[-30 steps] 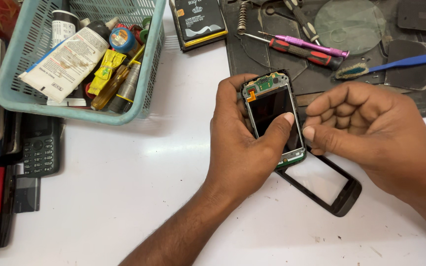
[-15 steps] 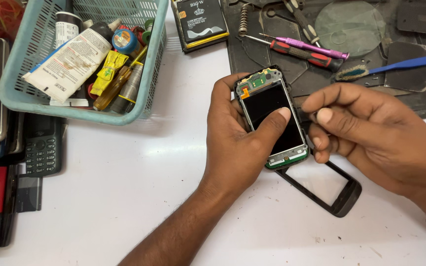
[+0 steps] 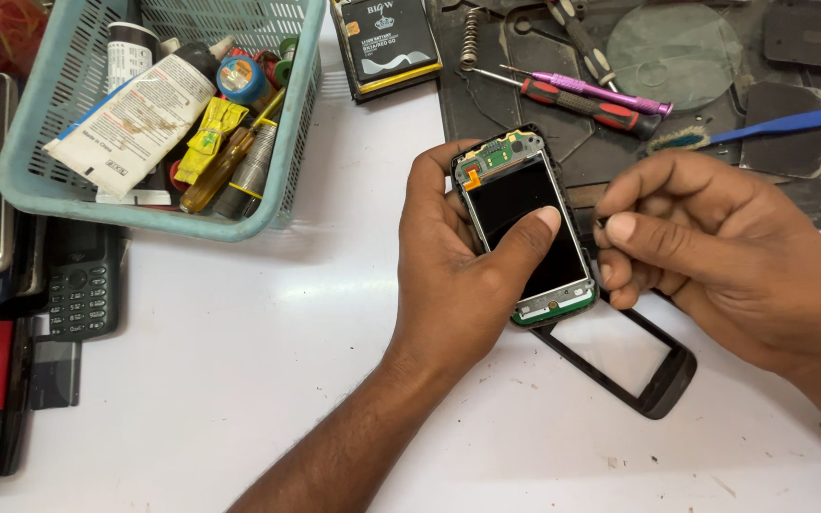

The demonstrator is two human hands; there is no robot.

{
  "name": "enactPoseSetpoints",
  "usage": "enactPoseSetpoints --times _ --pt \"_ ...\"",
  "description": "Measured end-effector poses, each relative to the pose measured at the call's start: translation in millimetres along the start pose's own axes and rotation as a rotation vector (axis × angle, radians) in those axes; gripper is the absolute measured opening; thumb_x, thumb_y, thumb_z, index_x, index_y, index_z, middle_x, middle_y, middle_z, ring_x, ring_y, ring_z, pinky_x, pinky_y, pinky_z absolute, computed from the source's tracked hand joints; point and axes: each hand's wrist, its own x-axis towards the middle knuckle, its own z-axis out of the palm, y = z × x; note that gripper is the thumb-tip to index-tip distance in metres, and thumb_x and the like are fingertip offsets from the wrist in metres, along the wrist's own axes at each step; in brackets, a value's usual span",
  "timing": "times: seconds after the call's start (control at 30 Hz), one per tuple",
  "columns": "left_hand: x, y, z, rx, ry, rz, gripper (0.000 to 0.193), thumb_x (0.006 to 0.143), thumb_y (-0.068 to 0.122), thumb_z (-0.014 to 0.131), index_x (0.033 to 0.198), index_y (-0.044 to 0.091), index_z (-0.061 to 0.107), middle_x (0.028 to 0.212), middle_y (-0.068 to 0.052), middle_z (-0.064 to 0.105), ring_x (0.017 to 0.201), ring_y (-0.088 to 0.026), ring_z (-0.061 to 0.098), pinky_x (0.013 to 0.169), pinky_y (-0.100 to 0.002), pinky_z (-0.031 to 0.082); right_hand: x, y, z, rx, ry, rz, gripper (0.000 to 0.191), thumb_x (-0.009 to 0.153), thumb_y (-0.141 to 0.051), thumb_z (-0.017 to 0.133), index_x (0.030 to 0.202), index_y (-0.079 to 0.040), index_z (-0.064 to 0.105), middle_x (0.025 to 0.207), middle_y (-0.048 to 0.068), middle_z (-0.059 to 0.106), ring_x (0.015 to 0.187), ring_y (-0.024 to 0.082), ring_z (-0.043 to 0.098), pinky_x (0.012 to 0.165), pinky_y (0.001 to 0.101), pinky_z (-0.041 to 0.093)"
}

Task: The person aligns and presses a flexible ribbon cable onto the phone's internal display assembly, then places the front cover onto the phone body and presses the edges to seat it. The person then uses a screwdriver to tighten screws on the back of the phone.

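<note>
Over the white table (image 3: 239,380), left hand (image 3: 458,275) clamps the bare phone board (image 3: 527,228), right hand (image 3: 715,256) pinching its edge (what it pinches, hidden); a slip could crack the screen.

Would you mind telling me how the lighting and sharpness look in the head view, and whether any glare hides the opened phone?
Head view: light is soft and even, with only faint shadows under the left hand and basket; the opened phone is sharp, its dark screen free of glare; the right hand is crisp too; no motion blur shows.
</note>
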Motion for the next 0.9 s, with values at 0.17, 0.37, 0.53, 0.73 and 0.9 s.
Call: enactPoseSetpoints --times 0.17,0.37,0.53,0.73,0.9 --pt "-0.2 -0.5 -0.4 0.023 0.0 0.016 0.053 0.09 0.003 0.068 0.133 0.0 0.038 0.107 -0.016 0.066 0.098 -0.017 0.071 0.08 -0.029 0.065 -0.5 0.9 -2.6 -0.054 0.024 -0.003 0.021 0.1 0.0 0.064 0.118 0.009 0.067 0.093 0.02 0.072 0.082 0.024 0.074 0.07 0.0353 0.063" --pt "0.5 -0.4 0.2 0.007 -0.003 0.017 0.053 0.09 0.003 0.068 0.133 0.0 0.038 0.108 -0.016 0.066 0.099 -0.017 0.071 0.081 -0.03 0.065 -0.4 0.1 -1.1 -0.107 0.122 0.021 0.02 0.099 0.002 0.065 0.116 0.011 0.069 0.094 0.023 0.073 0.082 0.025 0.075 0.071 0.0344 0.064" --pt "0.3 -0.6 0.0 0.015 -0.008 -0.009 0.053 0.09 0.003 0.067 0.133 0.001 0.038 0.107 -0.016 0.065 0.098 -0.017 0.071 0.08 -0.03 0.066 0.4 -2.0 2.6 -0.128 0.151 0.031 0.019 0.098 0.001 0.063 0.114 0.01 0.068 0.094 0.019 0.073 0.079 0.023 0.073 0.067 0.0335 0.062" --pt "-0.5 -1.2 -0.4 0.019 -0.008 0.011 0.053 0.09 0.003 0.068 0.133 0.0 0.038 0.108 -0.016 0.065 0.099 -0.017 0.071 0.081 -0.03 0.065 -2.1 2.3 6.3 -0.125 0.074 0.029 0.019 0.097 0.003 0.066 0.114 0.011 0.07 0.085 0.017 0.07 0.073 0.021 0.069 0.065 0.0333 0.059" --pt "-1.6 -1.9 -1.1 0.023 -0.009 0.025 0.052 0.091 0.004 0.068 0.133 0.0 0.039 0.109 -0.015 0.065 0.1 -0.016 0.07 0.082 -0.029 0.064 -3.2 4.7 4.2 -0.175 0.079 0.083 0.02 0.096 0.002 0.068 0.114 0.012 0.072 0.082 0.017 0.072 0.071 0.021 0.069 0.063 0.0339 0.058"
